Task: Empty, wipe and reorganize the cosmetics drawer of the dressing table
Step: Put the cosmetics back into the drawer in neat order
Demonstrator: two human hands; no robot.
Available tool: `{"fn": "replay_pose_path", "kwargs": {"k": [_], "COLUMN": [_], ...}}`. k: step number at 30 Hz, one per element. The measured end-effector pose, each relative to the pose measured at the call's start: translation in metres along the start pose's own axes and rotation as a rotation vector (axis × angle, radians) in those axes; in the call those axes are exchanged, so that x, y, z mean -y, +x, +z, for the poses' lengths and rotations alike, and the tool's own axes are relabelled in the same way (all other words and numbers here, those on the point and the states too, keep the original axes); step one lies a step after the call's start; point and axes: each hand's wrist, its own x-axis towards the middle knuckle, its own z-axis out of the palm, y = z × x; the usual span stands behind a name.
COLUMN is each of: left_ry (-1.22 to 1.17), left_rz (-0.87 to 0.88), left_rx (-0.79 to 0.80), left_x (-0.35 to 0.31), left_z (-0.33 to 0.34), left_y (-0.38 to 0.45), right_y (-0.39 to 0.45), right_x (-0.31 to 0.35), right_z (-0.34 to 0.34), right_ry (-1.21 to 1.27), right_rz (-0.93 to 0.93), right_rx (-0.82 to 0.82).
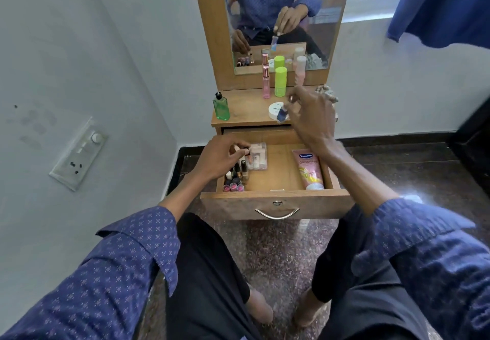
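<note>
The wooden drawer (275, 198) of the dressing table stands pulled open. My left hand (220, 158) reaches into its left side and pinches a small bottle (247, 152) above several nail polishes and lipsticks (234, 178). A clear plastic case (257, 155) lies beside them. A pink Vaseline tube (309, 170) lies at the drawer's right. My right hand (310, 115) hovers over the tabletop and pinches a small blue bottle (281, 114) by its cap, in front of a white round jar (274, 109).
On the tabletop (246, 113) stand a green liquid bottle (221, 106), a pink spray bottle (266, 82), a lime-green container (280, 81) and a pale pink bottle (300, 70). A crumpled cloth (327, 93) lies at the right. The mirror (281, 16) rises behind. My knees flank the drawer.
</note>
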Motion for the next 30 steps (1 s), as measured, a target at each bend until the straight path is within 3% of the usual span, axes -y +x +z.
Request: {"fn": "replay_pose_path", "kwargs": {"k": [8,18,30], "left_ry": [0.162,0.209,0.327], "left_rz": [0.025,0.036,0.003], "left_rx": [0.098,0.123,0.178], "left_x": [0.007,0.004,0.006], "left_z": [0.011,0.015,0.024], "left_y": [-0.021,-0.023,-0.025], "right_y": [-0.096,-0.122,-0.121], "right_x": [0.036,0.041,0.041], "right_z": [0.038,0.06,0.061], "right_ry": [0.185,0.146,0.111], "right_rz": [0.274,0.178,0.199], "right_rx": [0.217,0.404,0.482]}}
